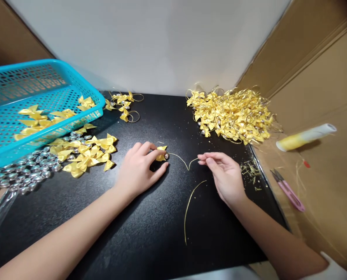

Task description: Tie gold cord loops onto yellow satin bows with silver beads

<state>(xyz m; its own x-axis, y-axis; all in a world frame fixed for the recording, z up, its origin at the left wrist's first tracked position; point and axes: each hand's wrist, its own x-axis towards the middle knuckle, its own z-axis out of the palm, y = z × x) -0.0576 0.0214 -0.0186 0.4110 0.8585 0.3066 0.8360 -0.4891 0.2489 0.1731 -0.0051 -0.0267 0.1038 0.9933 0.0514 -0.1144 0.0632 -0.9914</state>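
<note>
My left hand point(140, 169) pinches a small yellow ribbon bow point(162, 153) with a silver bead at its centre, low over the black table top point(150, 225). A thin gold cord point(181, 160) runs from the bow to my right hand point(224, 173), whose fingertips hold its other end. A second loose gold cord point(190, 206) lies on the table between my wrists.
A turquoise mesh basket point(30, 105) with several bows stands at the left, tilted over loose bows point(86, 153) and silver beads point(24, 171). A heap of corded bows point(233, 114) sits at the back right. Pink snips point(288, 190) and a ribbon roll point(306, 137) lie on cardboard.
</note>
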